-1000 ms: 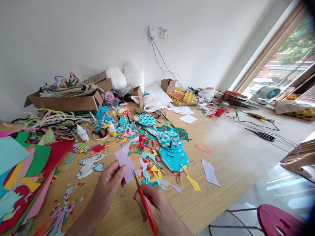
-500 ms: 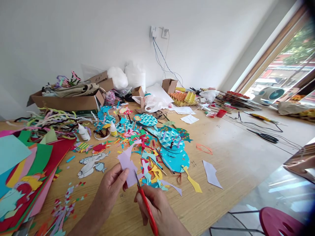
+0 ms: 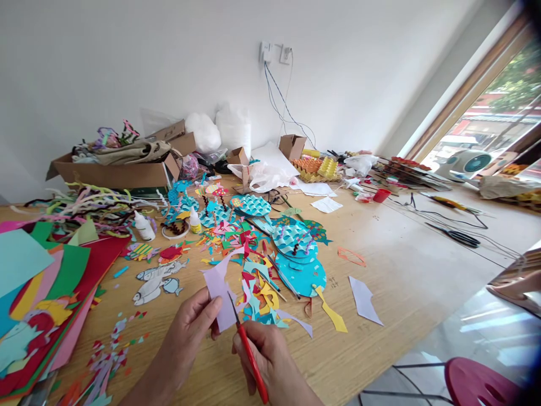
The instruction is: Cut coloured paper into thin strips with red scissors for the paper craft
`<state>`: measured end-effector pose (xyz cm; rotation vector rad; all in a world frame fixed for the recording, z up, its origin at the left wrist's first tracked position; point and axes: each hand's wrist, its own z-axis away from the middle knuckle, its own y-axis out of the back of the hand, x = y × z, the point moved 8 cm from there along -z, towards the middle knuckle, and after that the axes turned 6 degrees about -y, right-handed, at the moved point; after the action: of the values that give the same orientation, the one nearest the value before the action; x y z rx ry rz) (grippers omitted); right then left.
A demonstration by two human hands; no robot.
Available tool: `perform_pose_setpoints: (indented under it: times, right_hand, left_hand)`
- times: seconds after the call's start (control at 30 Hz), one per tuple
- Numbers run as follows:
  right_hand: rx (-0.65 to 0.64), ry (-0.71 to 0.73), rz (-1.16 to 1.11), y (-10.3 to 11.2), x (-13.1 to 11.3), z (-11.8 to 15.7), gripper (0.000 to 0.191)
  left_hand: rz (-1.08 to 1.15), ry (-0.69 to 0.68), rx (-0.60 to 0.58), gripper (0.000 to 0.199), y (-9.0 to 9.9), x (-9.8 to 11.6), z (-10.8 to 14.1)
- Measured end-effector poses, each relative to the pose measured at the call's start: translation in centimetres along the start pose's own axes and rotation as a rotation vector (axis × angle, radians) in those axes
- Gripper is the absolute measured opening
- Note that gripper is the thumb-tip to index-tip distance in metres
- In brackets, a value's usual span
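Observation:
My left hand (image 3: 195,318) pinches a piece of light purple paper (image 3: 217,282) between thumb and fingers, above the wooden table. Red-handled scissors (image 3: 252,361) are gripped in my right hand (image 3: 264,352), their blades pointing up and left against the paper's right edge. Several coloured paper scraps (image 3: 268,296) lie just beyond the scissors. Cut-out paper fish (image 3: 154,287) rest to the left of the purple paper. Another purple piece (image 3: 364,300) lies flat on the right, near a yellow scrap (image 3: 335,316).
Stacked coloured sheets (image 3: 76,276) cover the left side. Behind are glue bottles (image 3: 145,228), pipe cleaners, a cardboard box (image 3: 114,172) and blue discs (image 3: 302,276). Black scissors (image 3: 456,234) and cables lie at right. A pink stool (image 3: 477,383) stands beyond the table edge.
The purple paper has turned slightly in my left hand, and its lower end has shifted right. The scissors have tilted a little, their handles moving left.

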<state>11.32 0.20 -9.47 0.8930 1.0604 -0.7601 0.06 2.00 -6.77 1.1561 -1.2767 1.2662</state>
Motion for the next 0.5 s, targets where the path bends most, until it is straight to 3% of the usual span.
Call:
perform_pose_setpoints:
  times: [0.27,0.5]
  right_hand:
    - [-0.078,0.028,-0.059,-0.5,-1.5,0.2,0.03]
    - [-0.107,-0.009,-0.093,-1.3,-0.4,-0.1,0.037]
  left_hand:
    - [0.04,0.064,-0.005,0.022,-0.6,-0.3,0.8]
    - [0.102,0.115,0.013,0.02,-0.6,-0.7,1.1]
